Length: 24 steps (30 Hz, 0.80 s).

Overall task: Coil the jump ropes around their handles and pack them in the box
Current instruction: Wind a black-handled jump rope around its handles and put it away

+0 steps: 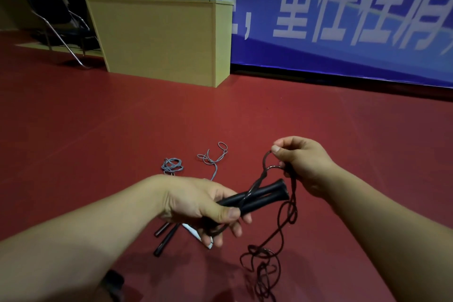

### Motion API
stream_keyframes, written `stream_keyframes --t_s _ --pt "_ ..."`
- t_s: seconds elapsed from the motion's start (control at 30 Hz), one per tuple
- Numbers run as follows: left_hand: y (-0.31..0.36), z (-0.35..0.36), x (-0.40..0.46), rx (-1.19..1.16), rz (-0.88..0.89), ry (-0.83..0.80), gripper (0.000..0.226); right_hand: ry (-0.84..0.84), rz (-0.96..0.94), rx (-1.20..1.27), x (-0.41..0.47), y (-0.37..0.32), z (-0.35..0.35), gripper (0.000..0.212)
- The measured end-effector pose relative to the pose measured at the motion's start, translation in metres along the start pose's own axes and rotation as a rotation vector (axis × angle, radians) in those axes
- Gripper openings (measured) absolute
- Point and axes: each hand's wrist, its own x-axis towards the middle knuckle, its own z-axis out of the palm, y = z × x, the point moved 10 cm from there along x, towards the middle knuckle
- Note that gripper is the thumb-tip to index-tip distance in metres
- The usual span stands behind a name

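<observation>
While left hand [196, 203] grips two black handles [264, 193], right fingers [278, 148] pinch one cord [266, 159].

There is only one view — a wide-angle camera on the person's head, looking forward and down. It is close to both forearms, which enter from the bottom edge, and to the left hand [196, 203] and right hand [301, 164] in the lower middle. Past them it sees the red floor [98, 130] — then a wooden cabinet [159, 39] and a blue banner [343, 19] further away. Straight lines bend near the edges.
</observation>
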Motion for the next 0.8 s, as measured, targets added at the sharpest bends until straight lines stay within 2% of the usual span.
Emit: stream_keyframes --t_s 0.07,0.17,0.33,0.53,0.6,0.73,0.8 --pt "0.003 -0.001 -0.003 -0.029 0.039 0.001 0.029 0.012 0.023 -0.050 0.001 0.005 -0.003 0.008" --pt "0.008 -0.012 -0.005 -0.063 0.085 0.098 0.029 -0.021 0.057 -0.158 0.000 0.013 -0.002 0.008" --pt "0.011 -0.024 -0.004 -0.129 0.124 0.259 0.034 -0.160 0.230 -0.223 -0.012 0.035 0.022 0.023" --pt "0.013 -0.043 -0.004 -0.244 0.173 0.444 0.025 -0.185 0.422 0.068 -0.023 0.047 0.046 0.032" --pt "0.012 -0.047 -0.004 -0.265 0.177 0.473 0.025 -0.173 0.398 0.102 -0.022 0.041 0.046 0.040" --pt "0.006 -0.049 -0.002 -0.260 0.157 0.472 0.019 -0.173 0.274 -0.090 -0.014 0.032 0.041 0.051" --pt "0.005 -0.049 -0.001 -0.243 0.147 0.474 0.013 -0.177 0.266 -0.094 -0.014 0.032 0.043 0.055"
